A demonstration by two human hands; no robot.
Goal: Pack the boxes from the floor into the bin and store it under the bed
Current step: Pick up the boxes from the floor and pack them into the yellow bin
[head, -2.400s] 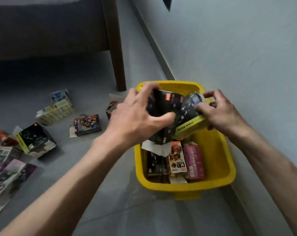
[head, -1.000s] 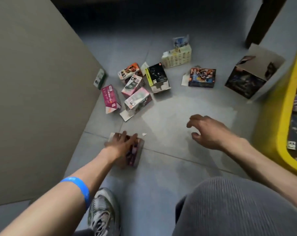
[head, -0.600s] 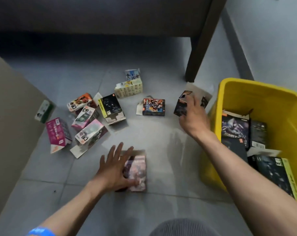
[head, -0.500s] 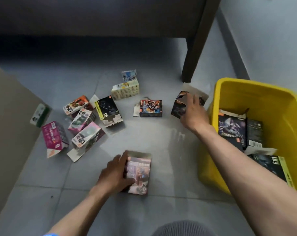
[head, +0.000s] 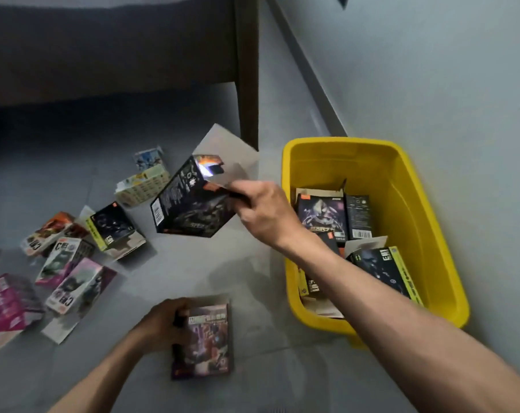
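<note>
Boxes: two in hand, several on the floor, several already in the bin.
Large dark box (head: 190, 204): lifted clear of the floor, tilted, top flap open; pinched at its right corner by the right hand (head: 263, 211), just left of the yellow bin (head: 431, 234).
Purple box (head: 206, 338): low by the floor, whether lifted cannot be told; the left hand (head: 160, 324) curls round its left edge.
Loose boxes (head: 65, 263): a scattered cluster at left, near the bed leg (head: 248, 84) and the dark space under the bed.
Bin contents: dark boxes, partly filled, room at the far end.
Step in hand: gathering, both hands loaded.
Next move, as judged: carry both rightward over the rim and release; the open flap may catch on the rim.
</note>
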